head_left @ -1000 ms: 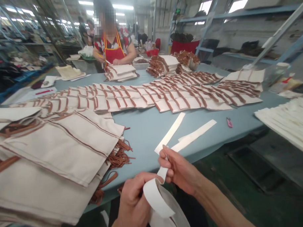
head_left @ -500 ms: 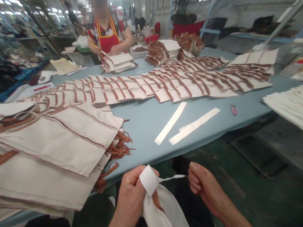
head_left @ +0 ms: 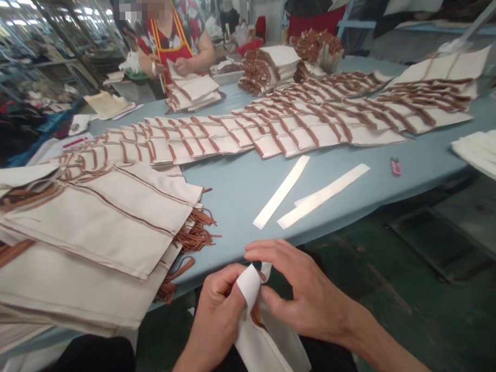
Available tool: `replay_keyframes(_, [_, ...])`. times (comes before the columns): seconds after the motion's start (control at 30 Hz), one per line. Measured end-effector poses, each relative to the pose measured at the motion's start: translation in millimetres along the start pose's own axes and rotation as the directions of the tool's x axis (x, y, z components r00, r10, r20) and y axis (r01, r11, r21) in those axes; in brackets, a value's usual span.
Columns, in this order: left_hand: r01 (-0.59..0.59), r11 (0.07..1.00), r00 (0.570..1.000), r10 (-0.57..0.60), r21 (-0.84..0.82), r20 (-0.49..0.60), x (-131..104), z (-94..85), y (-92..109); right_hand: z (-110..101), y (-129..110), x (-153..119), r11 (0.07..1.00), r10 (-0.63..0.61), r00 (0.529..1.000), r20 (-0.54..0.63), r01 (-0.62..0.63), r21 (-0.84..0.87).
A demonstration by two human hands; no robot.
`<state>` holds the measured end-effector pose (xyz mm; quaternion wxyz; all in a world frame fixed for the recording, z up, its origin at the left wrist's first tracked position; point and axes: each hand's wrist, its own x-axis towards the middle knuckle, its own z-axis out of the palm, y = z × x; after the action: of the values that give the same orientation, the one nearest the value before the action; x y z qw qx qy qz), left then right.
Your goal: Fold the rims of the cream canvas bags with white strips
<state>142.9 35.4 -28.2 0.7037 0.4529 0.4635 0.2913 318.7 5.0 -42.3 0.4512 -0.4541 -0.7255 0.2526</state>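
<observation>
My left hand (head_left: 222,311) pinches the top of a cream fabric piece (head_left: 264,345) with brown trim, where a white strip (head_left: 249,286) is folded over the edge. My right hand (head_left: 302,292) is at the other side of that edge, its thumb and fingers curved around the strip's far end, with a gap between the fingertips. The fabric hangs down over my lap. Loose white strips (head_left: 281,193) lie on the blue table ahead, and small pink snips (head_left: 396,166) rest farther right.
A stack of cream panels (head_left: 111,223) with brown ties covers the left of the blue table (head_left: 228,208). Overlapping rows of trimmed pieces (head_left: 213,135) stretch across it. Beyond stands a person in a red apron (head_left: 174,53), holding fabric. White cloth (head_left: 485,153) lies at far right.
My right hand has moved left to the fabric's edge, and its fingers have spread. The thin strand stretched toward it is no longer visible. The view has shifted slightly.
</observation>
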Motion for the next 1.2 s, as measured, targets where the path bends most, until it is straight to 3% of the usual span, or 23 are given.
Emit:
replay_keyframes(0.23, [-0.009,0.999,0.997,0.005,0.053,0.077,5.0,8.2,3.3,-11.8,9.3,1.7,0.996,0.017,0.995,0.094,-0.025,0.085])
replay_keyframes(0.6, [-0.191,0.972,0.973,0.168,0.140,0.161,10.9,11.3,7.6,-16.7,-0.3,10.2,0.960,-0.010,1.000,0.023,0.003,0.279])
replay_keyframes(0.7, [-0.207,0.959,0.968,0.171,0.193,0.184,9.6,10.8,6.9,-7.2,-3.7,13.6,0.932,0.080,0.995,-0.063,-0.052,0.360])
replay_keyframes(0.77, [-0.216,0.946,0.970,0.179,0.243,0.166,8.1,8.4,5.0,3.7,-7.0,15.6,0.874,0.237,0.965,-0.115,-0.160,0.460])
replay_keyframes(0.83, [-0.214,0.937,0.975,0.187,0.277,0.123,4.9,4.2,2.5,15.6,-10.6,16.6,0.785,0.416,0.894,-0.168,-0.260,0.562])
replay_keyframes(0.93, [-0.154,0.953,0.988,0.144,0.261,0.057,-5.2,-4.1,-3.9,32.2,-14.8,14.7,0.629,0.583,0.779,-0.230,-0.254,0.735])
replay_keyframes(1.0, [-0.092,0.973,0.988,0.116,0.210,-0.104,-15.1,-9.6,-11.1,42.5,-15.3,9.4,0.498,0.648,0.730,-0.215,-0.193,0.845])
replay_keyframes(1.1, [-0.029,0.990,0.926,0.079,0.137,-0.370,-31.0,-18.2,-27.4,61.0,-11.2,-5.7,0.375,0.716,0.676,-0.171,-0.166,0.912])
replay_keyframes(1.2, [0.030,0.995,0.892,0.016,0.095,-0.452,-44.7,-28.7,-47.9,86.6,-4.5,-26.0,0.350,0.766,0.635,-0.095,-0.289,0.891])
